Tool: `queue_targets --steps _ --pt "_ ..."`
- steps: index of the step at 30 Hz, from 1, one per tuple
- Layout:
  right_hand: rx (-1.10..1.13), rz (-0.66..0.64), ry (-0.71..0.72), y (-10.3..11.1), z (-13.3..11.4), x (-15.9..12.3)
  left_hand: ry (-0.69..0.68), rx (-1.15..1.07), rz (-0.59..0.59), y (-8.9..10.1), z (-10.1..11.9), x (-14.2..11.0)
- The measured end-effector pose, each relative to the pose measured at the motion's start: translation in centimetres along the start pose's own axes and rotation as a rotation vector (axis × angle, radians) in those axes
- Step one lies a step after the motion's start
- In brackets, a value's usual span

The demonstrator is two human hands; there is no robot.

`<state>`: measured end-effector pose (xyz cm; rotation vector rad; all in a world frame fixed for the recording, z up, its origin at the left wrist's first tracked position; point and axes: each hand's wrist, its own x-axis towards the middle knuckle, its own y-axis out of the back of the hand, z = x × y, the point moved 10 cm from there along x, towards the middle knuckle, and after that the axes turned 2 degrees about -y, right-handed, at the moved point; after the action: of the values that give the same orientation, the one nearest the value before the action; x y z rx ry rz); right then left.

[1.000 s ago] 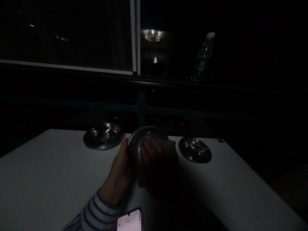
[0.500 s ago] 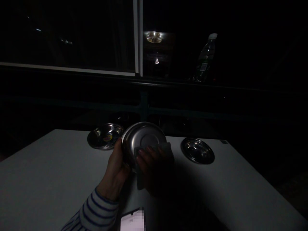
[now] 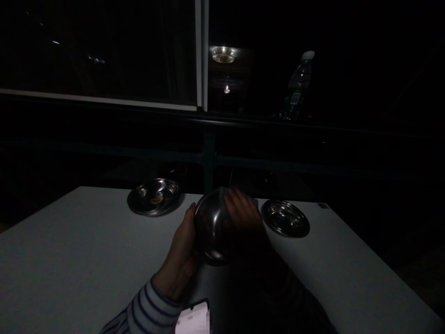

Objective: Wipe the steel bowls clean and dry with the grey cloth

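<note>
A shiny metal bowl [image 3: 212,227] is held tilted above the table, its outer underside toward me. My left hand [image 3: 182,246] grips its left rim, the thumb along the edge and the other fingers hidden behind. My right hand [image 3: 245,222], dark and partly blurred, presses a greyish cloth [image 3: 224,192] against the upper right of the bowl. Most of the cloth is hidden under the fingers. To the left lies a stack of metal dishes [image 3: 153,197] with a round coloured sticker inside, and to the right a smaller metal dish [image 3: 285,218].
A white table [image 3: 86,260] carries all the dishes. A lit phone [image 3: 193,320] lies at the near edge between my forearms. Beyond the table, a plastic bottle [image 3: 297,88] stands by a dark window with a pale frame [image 3: 201,55].
The bowl has shifted and turned in my left hand. My right hand has slid the cloth over the bowl's underside, first down, then up to the upper right.
</note>
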<state>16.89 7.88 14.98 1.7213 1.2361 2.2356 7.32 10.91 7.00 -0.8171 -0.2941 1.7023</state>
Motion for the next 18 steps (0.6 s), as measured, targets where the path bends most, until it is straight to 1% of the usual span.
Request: queue_targets --steps 1,2,4,5,6,8,9,10,12,14,16,17,18 --pt "-0.012 0.021 -0.032 0.1 0.5 0.0 0.004 0.005 0.004 0.0 -0.1 0.0" --pt "-0.022 0.034 -0.035 0.1 0.4 -0.2 0.000 0.000 0.023 0.2 -0.1 0.1" --pt "-0.030 0.104 0.063 0.6 -1.3 -1.3 -0.038 -0.026 0.086 0.9 0.6 0.2" --pt "-0.025 0.018 0.106 -0.4 -2.3 -2.1 -0.060 -0.034 0.113 1.2 1.1 0.2" --pt "-0.017 -0.010 0.131 -0.7 -3.1 -2.9 -0.079 -0.034 0.133 1.5 1.5 0.2" --pt "-0.009 -0.007 0.173 -0.7 -3.8 -4.3 -0.090 -0.025 0.141 1.6 1.9 0.1" --pt "-0.014 0.020 0.182 -0.4 -3.7 -4.8 -0.085 -0.022 0.128 1.4 1.9 0.0" --pt "-0.021 0.040 0.177 -0.2 -3.1 -4.9 -0.076 -0.023 0.113 1.2 1.7 -0.1" --pt "-0.025 0.042 0.122 0.1 -1.0 -4.2 -0.038 -0.020 0.066 0.6 0.8 -0.4" --pt "0.024 -0.007 0.016 0.3 1.7 -2.6 0.005 0.009 0.022 0.2 -0.4 -0.5" --pt "0.135 -0.026 -0.090 0.8 3.8 -0.9 0.022 0.059 -0.036 -0.2 -1.1 -0.5" --pt "0.209 -0.032 -0.124 0.9 4.2 -0.2 0.012 0.079 -0.054 -0.3 -1.2 -0.4" --pt "0.260 -0.048 -0.127 1.0 4.0 0.2 -0.003 0.093 -0.059 -0.2 -1.2 -0.4"
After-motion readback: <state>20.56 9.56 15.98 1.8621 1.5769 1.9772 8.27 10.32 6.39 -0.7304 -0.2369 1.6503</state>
